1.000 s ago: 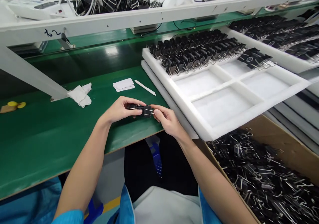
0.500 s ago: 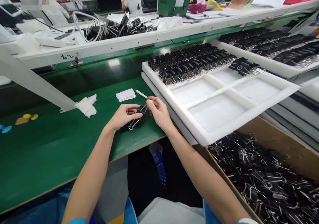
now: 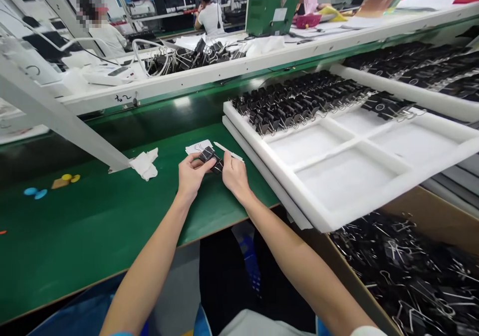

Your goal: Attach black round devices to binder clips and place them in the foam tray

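A black binder clip (image 3: 206,153) with silver wire handles is held over the green table, its handles pointing up and to the left. My left hand (image 3: 191,176) grips it, thumb pressed on its dark side. At its right end, my right hand (image 3: 235,176) has its fingers closed against the clip; those fingertips are partly hidden. Just behind the right hand lies a white pen-like stick (image 3: 224,150). Beyond the clip are white paper slips (image 3: 192,149), partly covered by it.
A white foam tray (image 3: 277,164) holds rows of black clips on the right. Below it stands a cardboard box (image 3: 419,201) of loose clips. To the left are a crumpled white cloth (image 3: 145,164) and small blue discs (image 3: 35,193). A slanted white post (image 3: 75,121) rises there.
The clip has turned in my hands: its wire handles pointed toward me before and now point away. My right hand has curled in closer. The whole view has shifted slightly.
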Available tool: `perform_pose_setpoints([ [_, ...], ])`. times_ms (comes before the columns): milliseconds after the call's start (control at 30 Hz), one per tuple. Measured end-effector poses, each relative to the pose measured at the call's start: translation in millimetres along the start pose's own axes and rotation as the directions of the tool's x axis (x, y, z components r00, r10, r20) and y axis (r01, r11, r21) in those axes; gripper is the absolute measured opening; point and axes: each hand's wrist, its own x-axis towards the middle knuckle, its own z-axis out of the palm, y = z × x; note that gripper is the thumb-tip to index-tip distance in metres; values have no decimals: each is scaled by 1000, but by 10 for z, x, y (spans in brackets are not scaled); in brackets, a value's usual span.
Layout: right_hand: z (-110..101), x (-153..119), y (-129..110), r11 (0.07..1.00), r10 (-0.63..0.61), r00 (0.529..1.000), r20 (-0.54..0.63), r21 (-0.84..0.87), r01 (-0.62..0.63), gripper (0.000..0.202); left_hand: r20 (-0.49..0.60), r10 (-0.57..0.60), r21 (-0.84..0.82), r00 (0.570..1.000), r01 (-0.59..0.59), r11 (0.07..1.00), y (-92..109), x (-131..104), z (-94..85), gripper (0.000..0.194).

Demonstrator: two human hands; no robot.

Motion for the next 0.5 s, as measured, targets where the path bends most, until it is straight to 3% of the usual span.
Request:
perform_pose_setpoints([
  [300, -1, -27, 25, 1000, -6, 1000, -24, -31, 5, 66, 48, -35, -26, 998, 36, 999, -46, 21, -24, 52],
  [500, -29, -43, 30, 996, -33, 999, -40, 76, 36, 64, 39, -19, -25, 999, 20, 999, -45, 28, -29, 53],
])
